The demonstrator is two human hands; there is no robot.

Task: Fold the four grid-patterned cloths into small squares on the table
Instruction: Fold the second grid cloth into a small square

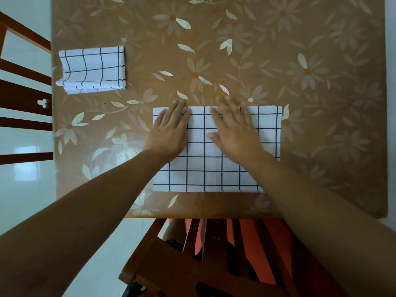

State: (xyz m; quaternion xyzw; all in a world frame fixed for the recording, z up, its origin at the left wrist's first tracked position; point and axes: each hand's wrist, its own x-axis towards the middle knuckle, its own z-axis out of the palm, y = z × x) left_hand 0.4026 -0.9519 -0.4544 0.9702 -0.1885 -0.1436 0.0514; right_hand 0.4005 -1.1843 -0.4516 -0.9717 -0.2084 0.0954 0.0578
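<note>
Matt woven cloth (214,151), smooth; surface (300,61) under glossy floral plastic cover; varnished wood chairs (25,86); shiny tiled floor (25,179).

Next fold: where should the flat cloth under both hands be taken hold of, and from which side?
The cloth lies flat, wider than deep, so probably pinch its right short edge near the corners, coming from the right. Carrying it leftward would halve it toward a square.

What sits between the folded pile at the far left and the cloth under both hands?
Nothing: in the head view only bare floral table cover separates the folded pile from the cloth under the left hand and right hand.
</note>
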